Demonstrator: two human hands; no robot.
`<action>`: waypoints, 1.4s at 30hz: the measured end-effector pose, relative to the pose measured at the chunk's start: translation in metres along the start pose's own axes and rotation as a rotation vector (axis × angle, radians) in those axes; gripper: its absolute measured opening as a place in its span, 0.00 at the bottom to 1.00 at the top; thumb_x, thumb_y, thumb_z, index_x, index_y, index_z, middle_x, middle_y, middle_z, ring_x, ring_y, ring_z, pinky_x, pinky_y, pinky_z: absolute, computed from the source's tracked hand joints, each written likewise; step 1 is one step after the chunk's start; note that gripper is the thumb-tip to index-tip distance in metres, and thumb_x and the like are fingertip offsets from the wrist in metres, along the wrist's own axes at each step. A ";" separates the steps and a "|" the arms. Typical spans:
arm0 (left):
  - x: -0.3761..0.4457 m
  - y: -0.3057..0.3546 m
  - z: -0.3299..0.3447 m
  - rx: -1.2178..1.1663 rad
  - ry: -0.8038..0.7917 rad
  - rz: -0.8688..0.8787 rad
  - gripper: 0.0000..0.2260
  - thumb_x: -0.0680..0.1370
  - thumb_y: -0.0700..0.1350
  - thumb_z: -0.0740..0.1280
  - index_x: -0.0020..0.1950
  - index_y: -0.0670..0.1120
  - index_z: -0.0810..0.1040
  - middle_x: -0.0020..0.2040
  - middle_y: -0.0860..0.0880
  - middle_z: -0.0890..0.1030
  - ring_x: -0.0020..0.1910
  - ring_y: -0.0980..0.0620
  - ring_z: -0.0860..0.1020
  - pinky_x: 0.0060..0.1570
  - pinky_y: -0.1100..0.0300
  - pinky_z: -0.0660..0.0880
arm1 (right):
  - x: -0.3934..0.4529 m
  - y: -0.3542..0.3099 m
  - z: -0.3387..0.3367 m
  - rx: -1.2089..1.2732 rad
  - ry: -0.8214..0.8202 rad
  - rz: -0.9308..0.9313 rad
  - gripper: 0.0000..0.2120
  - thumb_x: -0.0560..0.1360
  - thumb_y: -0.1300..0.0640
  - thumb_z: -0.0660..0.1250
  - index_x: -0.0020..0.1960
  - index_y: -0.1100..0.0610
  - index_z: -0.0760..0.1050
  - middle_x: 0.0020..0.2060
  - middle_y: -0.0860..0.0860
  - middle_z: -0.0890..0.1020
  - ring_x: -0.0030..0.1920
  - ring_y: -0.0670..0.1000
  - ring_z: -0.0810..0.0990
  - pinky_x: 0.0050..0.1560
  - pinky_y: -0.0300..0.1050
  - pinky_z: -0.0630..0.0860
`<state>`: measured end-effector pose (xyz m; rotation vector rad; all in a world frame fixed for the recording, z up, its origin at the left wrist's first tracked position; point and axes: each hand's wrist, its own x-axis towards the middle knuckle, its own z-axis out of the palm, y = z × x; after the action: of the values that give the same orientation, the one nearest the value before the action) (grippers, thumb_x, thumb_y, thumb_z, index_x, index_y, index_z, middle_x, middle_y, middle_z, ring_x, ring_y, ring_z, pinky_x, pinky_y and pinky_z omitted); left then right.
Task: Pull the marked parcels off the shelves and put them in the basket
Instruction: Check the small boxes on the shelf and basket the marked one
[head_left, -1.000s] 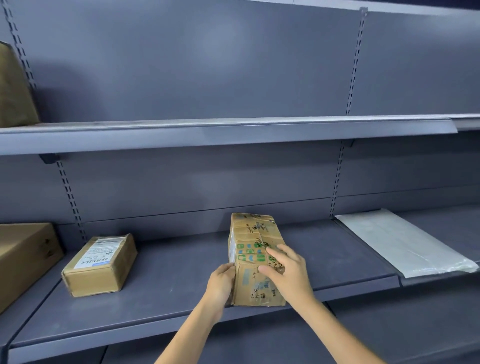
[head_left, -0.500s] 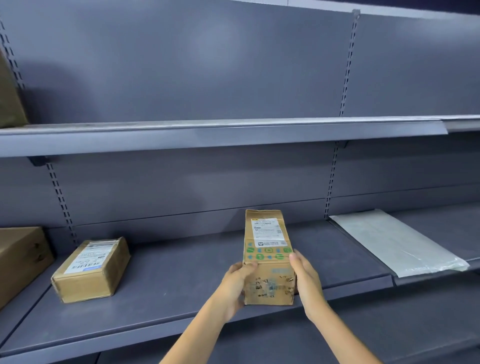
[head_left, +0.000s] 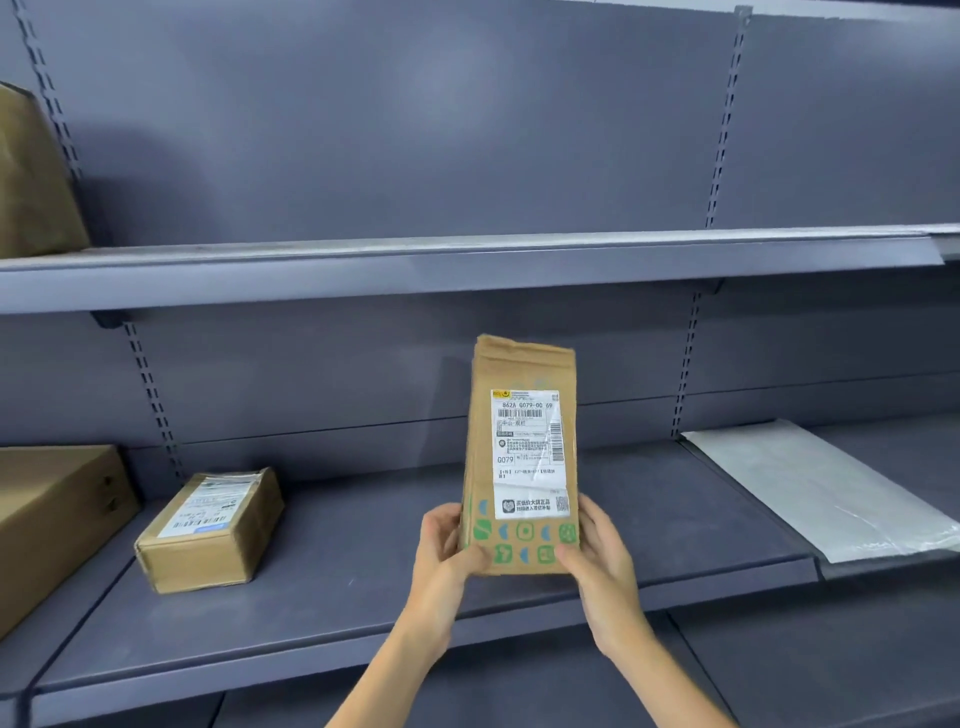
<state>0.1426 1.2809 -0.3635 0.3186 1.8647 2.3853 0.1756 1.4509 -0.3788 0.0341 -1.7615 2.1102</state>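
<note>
Both hands grip the tall brown parcel (head_left: 522, 457) by its lower end, the left hand (head_left: 447, 561) and right hand (head_left: 602, 566) curled round opposite sides, holding it upright above the lower shelf's (head_left: 363, 613) front edge. It looks light and fairly stiff, its taped skin perhaps slick; low side holds suit it. Farther back a small box (head_left: 208, 530) lies left, a white mailer (head_left: 810, 488) right. No basket shows; any marking is unclear.

Both hands, left (head_left: 448, 558) and right (head_left: 602, 564), grip an upright labelled brown parcel (head_left: 522, 457) above the grey shelf (head_left: 363, 571); a small box (head_left: 210, 530) lies left.
</note>
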 end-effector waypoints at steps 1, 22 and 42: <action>-0.002 0.001 -0.005 0.003 0.008 0.009 0.23 0.60 0.37 0.65 0.56 0.44 0.69 0.54 0.47 0.80 0.54 0.50 0.79 0.43 0.58 0.76 | 0.001 0.000 0.004 -0.006 -0.015 0.000 0.26 0.72 0.74 0.62 0.62 0.48 0.70 0.57 0.44 0.81 0.58 0.44 0.79 0.54 0.41 0.78; -0.026 0.034 -0.113 0.186 0.294 -0.060 0.06 0.79 0.52 0.60 0.54 0.61 0.74 0.48 0.59 0.83 0.50 0.59 0.81 0.55 0.53 0.77 | 0.007 0.025 0.151 -0.347 -0.165 0.157 0.21 0.79 0.47 0.54 0.71 0.49 0.63 0.59 0.50 0.78 0.57 0.50 0.77 0.57 0.48 0.74; 0.020 0.046 -0.097 0.899 0.389 0.456 0.19 0.74 0.36 0.66 0.64 0.46 0.73 0.68 0.50 0.69 0.71 0.46 0.61 0.71 0.51 0.57 | 0.035 0.029 0.117 -0.320 0.005 0.225 0.20 0.77 0.52 0.62 0.69 0.51 0.66 0.60 0.46 0.73 0.60 0.46 0.71 0.64 0.44 0.68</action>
<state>0.1037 1.1814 -0.3394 0.3814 3.2858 1.7070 0.1074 1.3460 -0.3723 -0.2678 -2.1658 1.9406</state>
